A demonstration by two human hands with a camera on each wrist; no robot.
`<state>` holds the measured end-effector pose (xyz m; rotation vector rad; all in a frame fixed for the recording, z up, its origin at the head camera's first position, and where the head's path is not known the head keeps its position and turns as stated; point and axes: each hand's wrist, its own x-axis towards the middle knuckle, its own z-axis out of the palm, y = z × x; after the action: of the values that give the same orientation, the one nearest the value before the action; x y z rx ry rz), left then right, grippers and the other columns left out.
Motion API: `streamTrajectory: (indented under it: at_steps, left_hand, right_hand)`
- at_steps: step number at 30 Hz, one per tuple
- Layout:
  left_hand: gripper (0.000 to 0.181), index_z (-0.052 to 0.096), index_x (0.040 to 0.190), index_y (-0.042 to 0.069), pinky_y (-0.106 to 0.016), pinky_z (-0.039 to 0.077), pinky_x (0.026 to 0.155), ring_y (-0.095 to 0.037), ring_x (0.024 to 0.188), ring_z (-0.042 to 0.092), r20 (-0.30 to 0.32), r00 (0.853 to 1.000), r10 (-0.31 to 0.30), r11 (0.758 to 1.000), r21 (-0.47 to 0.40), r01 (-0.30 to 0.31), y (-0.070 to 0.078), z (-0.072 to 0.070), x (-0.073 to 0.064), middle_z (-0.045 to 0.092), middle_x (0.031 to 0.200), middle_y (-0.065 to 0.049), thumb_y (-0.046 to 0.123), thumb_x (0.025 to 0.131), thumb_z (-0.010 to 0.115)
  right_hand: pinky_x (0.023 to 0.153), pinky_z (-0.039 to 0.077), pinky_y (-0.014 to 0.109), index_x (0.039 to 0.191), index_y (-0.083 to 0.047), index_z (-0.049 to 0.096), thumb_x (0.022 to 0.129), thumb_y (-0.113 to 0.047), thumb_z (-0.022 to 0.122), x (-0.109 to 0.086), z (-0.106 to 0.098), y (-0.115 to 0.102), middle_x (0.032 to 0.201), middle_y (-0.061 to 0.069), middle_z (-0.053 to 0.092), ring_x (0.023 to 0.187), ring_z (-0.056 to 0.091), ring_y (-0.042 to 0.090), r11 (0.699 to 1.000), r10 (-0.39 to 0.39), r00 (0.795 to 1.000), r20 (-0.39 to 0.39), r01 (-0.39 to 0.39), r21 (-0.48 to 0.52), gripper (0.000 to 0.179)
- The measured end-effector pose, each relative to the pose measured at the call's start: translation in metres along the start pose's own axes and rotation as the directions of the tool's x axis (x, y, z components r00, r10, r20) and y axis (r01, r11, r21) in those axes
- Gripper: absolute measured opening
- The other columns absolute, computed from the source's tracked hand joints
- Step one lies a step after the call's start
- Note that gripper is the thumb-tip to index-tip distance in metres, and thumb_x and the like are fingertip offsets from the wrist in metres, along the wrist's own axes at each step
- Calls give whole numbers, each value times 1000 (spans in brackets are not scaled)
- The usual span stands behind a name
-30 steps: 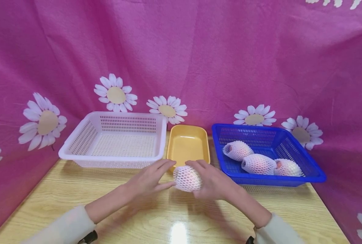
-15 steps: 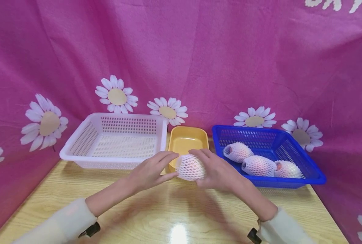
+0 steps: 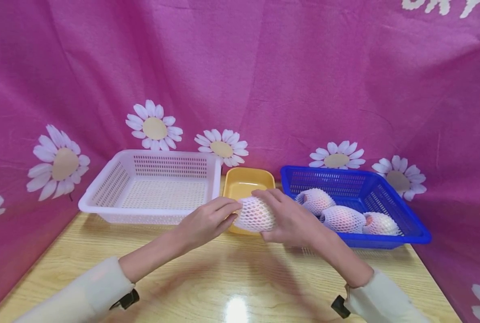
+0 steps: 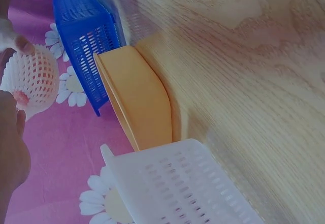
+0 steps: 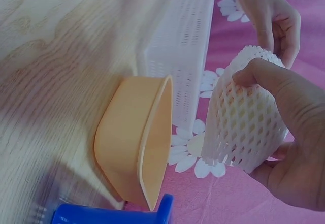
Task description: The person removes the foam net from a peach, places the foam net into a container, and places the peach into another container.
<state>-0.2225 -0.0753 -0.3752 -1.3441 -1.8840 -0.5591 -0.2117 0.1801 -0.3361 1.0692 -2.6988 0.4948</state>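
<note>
A pinkish fruit in a white foam net (image 3: pixel 257 214) is held up above the near end of the yellow tray (image 3: pixel 249 176). My right hand (image 3: pixel 294 220) grips the netted fruit from the right, thumb and fingers around it. At the sleeve's left end, the fingertips of my left hand (image 3: pixel 207 223) pinch the edge of the foam net (image 5: pixel 254 53). Through the net's open end a patch of red fruit skin (image 4: pixel 21 98) shows in the left wrist view. The fruit's kind is hidden by the net.
A white plastic basket (image 3: pixel 87 204) with nothing in it stands at the left. To the right, a blue basket (image 3: pixel 417 234) holds three more netted fruits (image 3: pixel 344 219). All stand on a wooden table (image 3: pixel 175 287) before a pink flowered cloth (image 3: pixel 264 80).
Both hands have risen slightly and moved away from me with the netted fruit. My left fingers, spread beside the net earlier, have closed on its left end.
</note>
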Motion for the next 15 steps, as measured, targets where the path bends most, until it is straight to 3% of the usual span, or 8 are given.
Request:
streamTrajectory:
  at_steps: [5, 15]
  left_hand:
    - [34, 66, 112, -4, -22, 51, 94, -24, 100, 66, 1, 1000, -24, 999, -24, 24, 3, 1, 4, 66, 108, -13, 0, 81, 78]
    - [50, 64, 116, -4, -28, 44, 104, -32, 112, 63, 41, 996, -83, 996, -21, 84, 6, 6, 7, 64, 117, -17, 7, 73, 87]
  right_hand:
    - [76, 55, 36, 145, -15, 46, 67, -26, 87, 0, -1, -1, 126, 7, 55, 99, 59, 20, 1000, -16, 1000, -14, 16, -1, 88]
    - [72, 54, 33, 146, -14, 44, 68, -29, 87, 2, -2, -4, 128, 9, 55, 98, 58, 20, 1000, -17, 1000, -8, 17, -22, 90]
